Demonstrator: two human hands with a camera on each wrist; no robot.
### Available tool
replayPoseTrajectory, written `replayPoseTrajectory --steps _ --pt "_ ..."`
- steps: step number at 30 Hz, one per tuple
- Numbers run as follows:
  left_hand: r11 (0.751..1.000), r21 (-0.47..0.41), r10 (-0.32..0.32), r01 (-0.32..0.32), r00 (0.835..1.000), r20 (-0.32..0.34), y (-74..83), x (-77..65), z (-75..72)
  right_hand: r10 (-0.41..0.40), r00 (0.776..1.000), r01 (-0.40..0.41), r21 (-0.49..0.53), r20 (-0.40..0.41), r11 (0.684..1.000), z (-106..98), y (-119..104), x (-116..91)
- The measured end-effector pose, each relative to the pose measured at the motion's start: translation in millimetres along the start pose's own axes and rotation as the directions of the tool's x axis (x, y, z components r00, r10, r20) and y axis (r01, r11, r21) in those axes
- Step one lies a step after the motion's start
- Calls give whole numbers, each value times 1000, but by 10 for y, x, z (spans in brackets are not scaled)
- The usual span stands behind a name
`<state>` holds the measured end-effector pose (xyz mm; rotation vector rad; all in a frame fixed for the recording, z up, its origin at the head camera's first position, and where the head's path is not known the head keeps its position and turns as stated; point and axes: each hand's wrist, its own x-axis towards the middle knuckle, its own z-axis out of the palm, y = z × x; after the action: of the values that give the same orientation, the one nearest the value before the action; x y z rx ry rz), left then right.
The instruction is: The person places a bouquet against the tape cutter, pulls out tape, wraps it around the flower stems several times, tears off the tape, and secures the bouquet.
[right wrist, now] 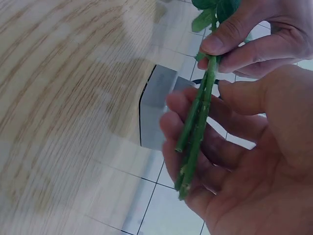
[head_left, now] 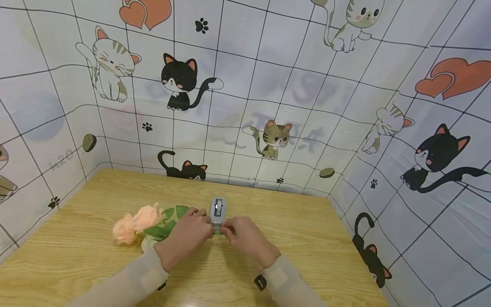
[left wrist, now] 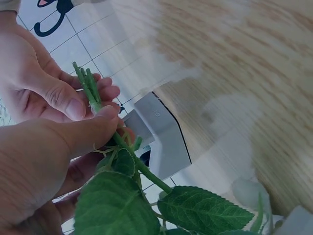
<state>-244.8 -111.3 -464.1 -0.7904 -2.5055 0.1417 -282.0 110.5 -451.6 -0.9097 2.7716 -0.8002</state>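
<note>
A bunch of artificial roses point(head_left: 138, 224) with peach and white blooms lies to the left, its green leaves point(left wrist: 110, 208) beside my left hand point(head_left: 189, 232). That hand pinches the green stems point(right wrist: 195, 139) between thumb and fingers, just above their cut ends. My right hand point(head_left: 247, 238) is at the lower stems, its fingers curled behind them and its thumb close against them. A small whitish patch shows on the stems in the left wrist view; what it is cannot be made out. Just beyond both hands stands a grey tape dispenser point(head_left: 213, 213).
Everything is on a light wooden table point(head_left: 299, 234). A cloth with cats and grid lines point(head_left: 238, 85) surrounds its back and sides. Dark bands point(head_left: 260, 282) are at both wrists.
</note>
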Motion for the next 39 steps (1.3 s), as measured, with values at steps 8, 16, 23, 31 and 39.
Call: replayPoseTrajectory --steps 8,16,23,31,39 --pt "997 74 15 -12 999 -47 19 -28 6 -4 994 -3 62 113 998 8 47 35" --pt "998 59 4 1 997 -73 23 -42 41 -8 994 -8 149 111 989 62 120 70" --pt "997 -31 -66 65 997 -33 13 -52 24 -12 998 4 143 60 990 112 144 70" --pt "975 -178 -141 135 990 -19 -36 2 -98 -38 999 37 110 1 993 134 158 54" --pt "970 -165 -184 178 983 -23 -57 81 -167 -34 998 40 131 -49 991 167 172 29"
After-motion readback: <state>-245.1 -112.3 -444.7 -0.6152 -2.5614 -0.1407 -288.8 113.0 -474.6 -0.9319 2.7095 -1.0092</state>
